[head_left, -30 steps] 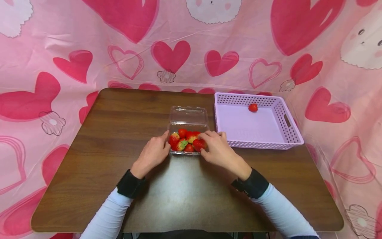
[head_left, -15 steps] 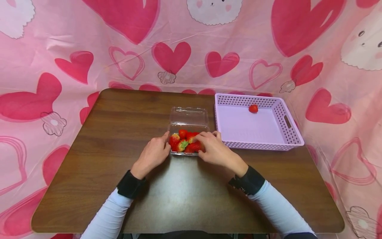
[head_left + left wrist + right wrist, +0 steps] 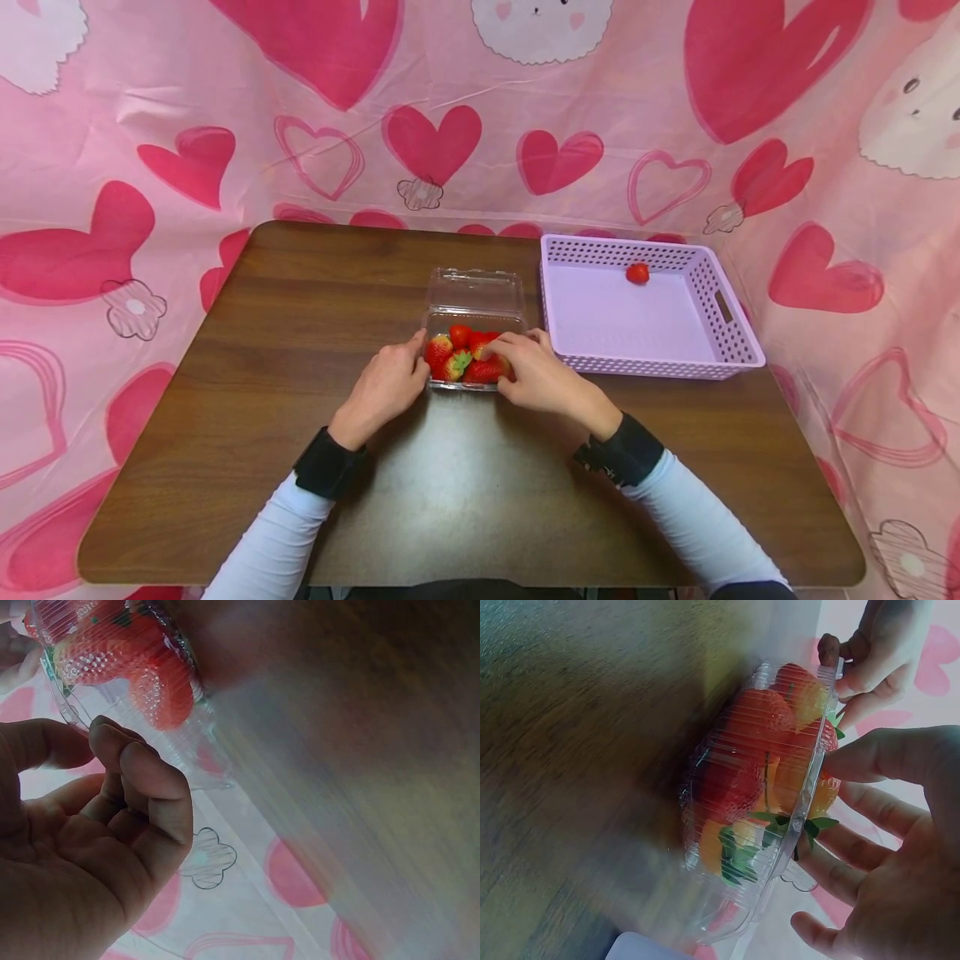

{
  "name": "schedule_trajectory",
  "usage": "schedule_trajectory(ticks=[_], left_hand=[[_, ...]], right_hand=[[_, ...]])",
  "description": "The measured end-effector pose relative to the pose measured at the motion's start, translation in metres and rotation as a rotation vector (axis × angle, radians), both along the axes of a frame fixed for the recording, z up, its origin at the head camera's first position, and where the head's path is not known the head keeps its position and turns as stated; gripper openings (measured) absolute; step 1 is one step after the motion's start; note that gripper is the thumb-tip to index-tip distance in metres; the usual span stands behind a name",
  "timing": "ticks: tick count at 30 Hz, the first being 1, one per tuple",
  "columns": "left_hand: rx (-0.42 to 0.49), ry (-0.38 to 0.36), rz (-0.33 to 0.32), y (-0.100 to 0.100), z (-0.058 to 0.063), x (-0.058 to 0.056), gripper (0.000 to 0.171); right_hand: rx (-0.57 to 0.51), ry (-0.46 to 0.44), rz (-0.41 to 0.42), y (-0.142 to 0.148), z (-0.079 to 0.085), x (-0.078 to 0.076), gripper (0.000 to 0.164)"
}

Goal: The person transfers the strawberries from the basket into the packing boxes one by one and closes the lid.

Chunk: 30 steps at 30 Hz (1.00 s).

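Observation:
A clear plastic clamshell box (image 3: 810, 787) full of strawberries stands on the table, its lid (image 3: 476, 292) folded back. My left hand (image 3: 386, 382) holds the box's left rim between thumb and curled fingers, as the left wrist view (image 3: 97, 817) also shows. Over the box's right end, my right hand (image 3: 542, 375) reaches in. Its thumb and fingers close around a strawberry (image 3: 821, 796) with green leaves, at rim height in the right wrist view. Other strawberries (image 3: 456, 365) lie packed beside it. The fingertips inside the box are partly hidden.
A lilac perforated basket (image 3: 663, 365) stands right of the box, close to it. One strawberry (image 3: 637, 273) lies near its back wall. The brown wooden table (image 3: 322, 300) reaches back to a pink heart-patterned cloth (image 3: 495, 83).
My right hand has shifted slightly left over the box, and a red strawberry at its thumb has moved left and turned. My left hand stays at the rim.

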<state>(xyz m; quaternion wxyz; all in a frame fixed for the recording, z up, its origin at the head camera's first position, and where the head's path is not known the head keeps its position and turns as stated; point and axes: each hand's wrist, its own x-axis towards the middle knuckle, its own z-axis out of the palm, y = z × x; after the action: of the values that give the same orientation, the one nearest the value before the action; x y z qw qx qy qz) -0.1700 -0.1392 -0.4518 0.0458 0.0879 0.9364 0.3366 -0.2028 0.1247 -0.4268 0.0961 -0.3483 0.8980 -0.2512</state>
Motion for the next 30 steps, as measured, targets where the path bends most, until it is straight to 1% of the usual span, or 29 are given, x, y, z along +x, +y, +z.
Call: schedule_trajectory(ticks=[11,18,24,30], left_hand=[[-0.002,0.006,-0.005,0.000,0.000,0.000,0.056],[0.002,0.001,-0.005,0.000,0.000,0.000,0.056],[-0.001,0.002,-0.004,0.000,0.000,0.000,0.056],[0.002,0.000,-0.004,0.000,0.000,0.000,0.056]], right_hand=[[-0.011,-0.020,0.027,0.003,-0.003,-0.002,0.039],[-0.023,-0.030,0.031,0.006,-0.002,-0.001,0.040],[-0.087,-0.044,0.026,0.011,0.003,0.000,0.036],[-0.159,-0.029,0.021,0.019,0.007,-0.005,0.035]])
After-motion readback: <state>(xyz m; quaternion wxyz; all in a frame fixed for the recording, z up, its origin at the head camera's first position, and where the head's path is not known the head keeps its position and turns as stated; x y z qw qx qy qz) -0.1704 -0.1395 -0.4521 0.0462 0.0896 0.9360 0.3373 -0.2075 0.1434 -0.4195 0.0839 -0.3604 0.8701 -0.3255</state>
